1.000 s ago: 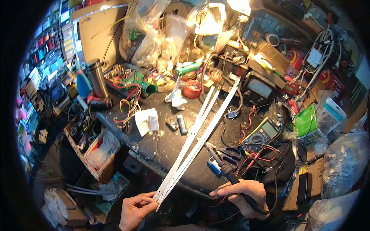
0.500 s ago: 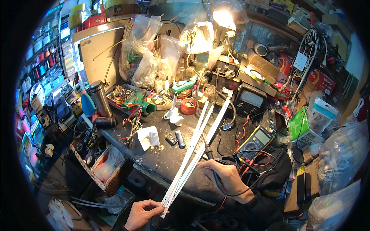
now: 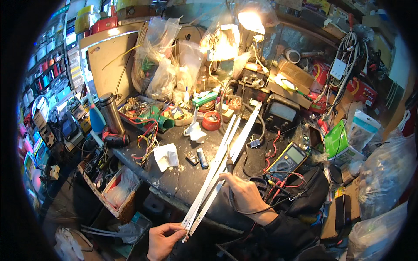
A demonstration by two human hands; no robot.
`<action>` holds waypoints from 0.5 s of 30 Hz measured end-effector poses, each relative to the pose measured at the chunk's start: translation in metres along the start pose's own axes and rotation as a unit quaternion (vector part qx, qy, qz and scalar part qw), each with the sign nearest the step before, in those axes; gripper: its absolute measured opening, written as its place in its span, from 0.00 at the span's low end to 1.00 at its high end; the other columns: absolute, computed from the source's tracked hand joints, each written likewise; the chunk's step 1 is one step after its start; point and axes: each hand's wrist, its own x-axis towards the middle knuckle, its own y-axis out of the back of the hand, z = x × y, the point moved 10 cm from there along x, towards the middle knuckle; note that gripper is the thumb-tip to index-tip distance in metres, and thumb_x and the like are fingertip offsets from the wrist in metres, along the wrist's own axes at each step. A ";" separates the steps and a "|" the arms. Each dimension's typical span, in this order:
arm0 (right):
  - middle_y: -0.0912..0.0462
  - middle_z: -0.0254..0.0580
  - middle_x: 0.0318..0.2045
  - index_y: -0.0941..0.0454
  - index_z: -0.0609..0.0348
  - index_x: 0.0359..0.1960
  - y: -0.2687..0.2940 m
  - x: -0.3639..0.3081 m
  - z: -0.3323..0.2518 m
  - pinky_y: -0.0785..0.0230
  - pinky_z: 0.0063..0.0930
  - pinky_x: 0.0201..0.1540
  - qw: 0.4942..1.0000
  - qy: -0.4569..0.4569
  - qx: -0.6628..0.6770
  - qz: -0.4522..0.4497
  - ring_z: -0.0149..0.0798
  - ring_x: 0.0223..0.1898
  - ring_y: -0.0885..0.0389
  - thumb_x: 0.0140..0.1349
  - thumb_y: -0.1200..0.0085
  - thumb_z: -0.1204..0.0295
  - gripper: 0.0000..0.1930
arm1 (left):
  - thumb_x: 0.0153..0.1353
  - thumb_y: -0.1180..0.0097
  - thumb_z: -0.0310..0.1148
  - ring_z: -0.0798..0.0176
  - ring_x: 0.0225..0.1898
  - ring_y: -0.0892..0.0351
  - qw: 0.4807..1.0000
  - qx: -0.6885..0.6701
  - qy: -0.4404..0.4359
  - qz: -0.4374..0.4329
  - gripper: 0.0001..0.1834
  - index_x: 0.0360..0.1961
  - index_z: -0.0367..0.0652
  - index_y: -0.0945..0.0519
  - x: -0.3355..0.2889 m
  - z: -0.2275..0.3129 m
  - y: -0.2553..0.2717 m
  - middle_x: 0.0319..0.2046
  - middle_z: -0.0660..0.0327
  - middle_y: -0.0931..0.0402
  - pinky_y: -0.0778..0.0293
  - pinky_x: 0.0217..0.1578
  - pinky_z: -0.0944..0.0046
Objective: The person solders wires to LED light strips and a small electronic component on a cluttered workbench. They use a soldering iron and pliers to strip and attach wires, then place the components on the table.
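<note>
Pinching white strips, left grip; right grip pinching soldering iron; box holding clear plastic bag.

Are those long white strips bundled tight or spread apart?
Spread apart: beyond the left hand, dark gaps show between the white strips.

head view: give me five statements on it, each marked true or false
1. The left hand holds long, thin white strips. True.
2. The right hand is empty. False: the right hand grips a dark, pen-shaped tool with a cable.
3. The yellow-edged grey multimeter lies left of the strips. False: the multimeter lies right of them.
4. A round red tub stands farther away than the creased white paper sheet. True.
5. A lamp at the back is lit. True.
</note>
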 end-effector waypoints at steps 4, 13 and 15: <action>0.15 0.56 0.37 0.25 0.60 0.54 -0.003 -0.001 0.006 0.21 0.48 0.39 1.000 -0.021 0.017 -0.003 0.60 0.38 0.12 0.65 0.42 0.81 0.16 | 0.71 0.33 0.20 0.61 0.40 0.08 1.000 -0.003 -0.015 -0.025 0.11 0.53 0.27 0.12 0.001 0.010 0.004 0.45 0.48 0.10 0.11 0.44 0.64; 0.13 0.48 0.33 0.20 0.60 0.49 0.001 -0.002 -0.008 0.21 0.35 0.32 1.000 0.009 0.012 0.014 0.47 0.32 0.10 0.66 0.35 0.82 0.12 | 0.71 0.34 0.18 0.63 0.40 0.09 0.998 -0.060 0.010 0.004 0.12 0.53 0.26 0.13 0.012 -0.006 0.007 0.44 0.48 0.10 0.12 0.44 0.65; 0.14 0.46 0.32 0.19 0.59 0.47 -0.005 -0.004 -0.013 0.21 0.34 0.34 1.000 0.017 -0.009 -0.013 0.47 0.32 0.11 0.65 0.34 0.81 0.12 | 0.71 0.33 0.18 0.64 0.41 0.10 0.999 -0.043 0.007 -0.005 0.10 0.52 0.28 0.13 0.013 -0.009 0.005 0.48 0.50 0.11 0.13 0.46 0.66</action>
